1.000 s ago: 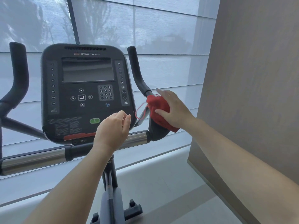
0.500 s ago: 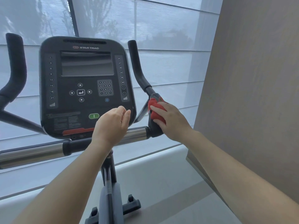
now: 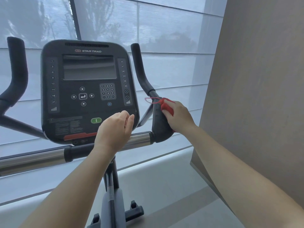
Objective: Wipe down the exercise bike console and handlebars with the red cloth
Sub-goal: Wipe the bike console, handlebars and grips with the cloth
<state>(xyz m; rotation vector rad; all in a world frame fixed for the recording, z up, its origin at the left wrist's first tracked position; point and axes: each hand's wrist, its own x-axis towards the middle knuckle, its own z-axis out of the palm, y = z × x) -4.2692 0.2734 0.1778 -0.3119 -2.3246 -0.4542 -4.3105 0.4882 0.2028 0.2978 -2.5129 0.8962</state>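
Where "STAR TRAC" marks console (image 3: pixel 88 89), red cloth (image 3: pixel 167 108) gripped

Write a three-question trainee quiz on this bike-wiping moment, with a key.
1. True or false: the red cloth is pressed against the console screen.
2. Which hand holds the cloth? A. the left hand B. the right hand C. both hands
3. Fill in: the left hand hovers in front of the console's lower right corner, loosely curled and holding ______.

Key
1. False. The cloth is against the right handlebar, at the dark grip beside the console.
2. B
3. nothing
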